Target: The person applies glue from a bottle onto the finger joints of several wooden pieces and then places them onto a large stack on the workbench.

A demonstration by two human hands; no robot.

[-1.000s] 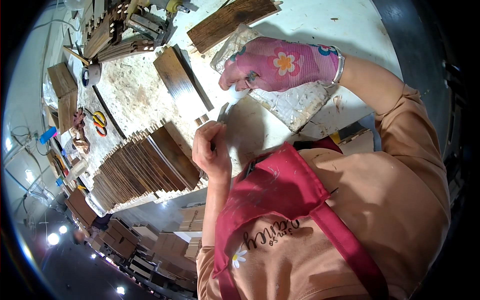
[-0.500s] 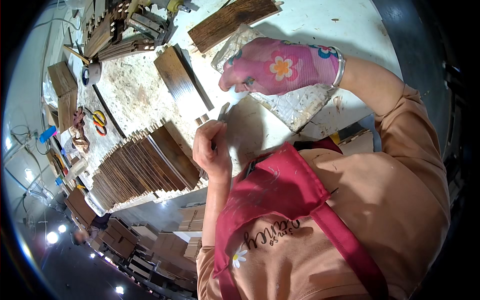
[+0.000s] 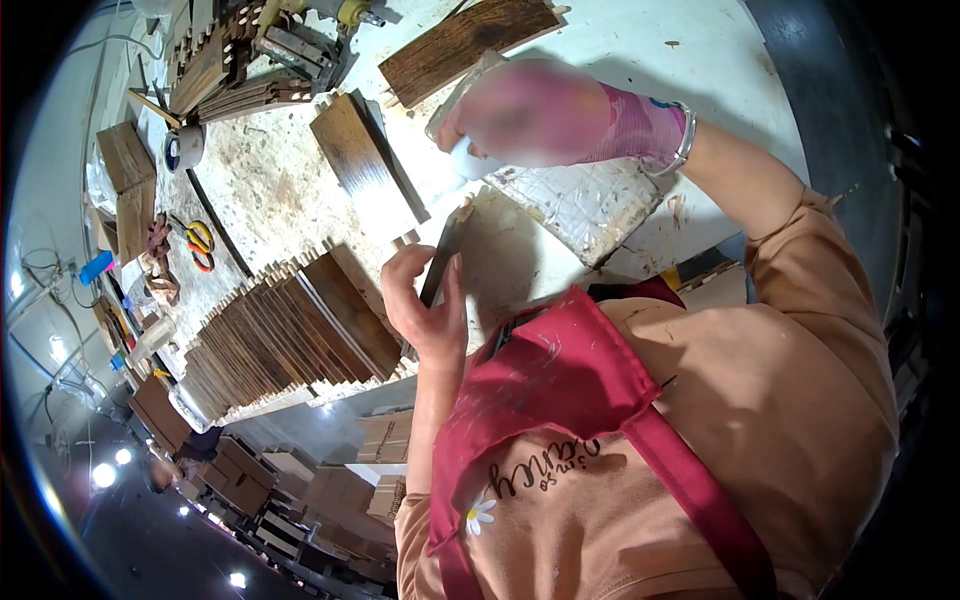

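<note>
My left hand (image 3: pixel 425 305), bare, holds a dark wooden slat (image 3: pixel 446 255) edge-on between thumb and fingers, tilted up over the table. A pale tip shows at the slat's far end. My right hand (image 3: pixel 545 112) wears a pink patterned glove and is closed round a smooth white object (image 3: pixel 468 160), mostly hidden by the fingers, just beyond the slat's tip. Under the right hand lies a flat, plastic-wrapped, stained slab (image 3: pixel 590 210). Left of the slat rests a dark wooden board (image 3: pixel 362 165) with pale dowels at its ends.
A long row of doweled boards (image 3: pixel 290 325) stands along the near left table edge. Another board (image 3: pixel 470 45) lies at the far side. Scissors (image 3: pixel 200 245), a tape roll (image 3: pixel 183 148) and stacked wooden parts (image 3: pixel 250 90) occupy the left. Cardboard boxes (image 3: pixel 235 475) stand beyond the table.
My left hand's fingers have spread a little and the slat now shows more of its length. My right hand has moved slightly farther away with the white object.
</note>
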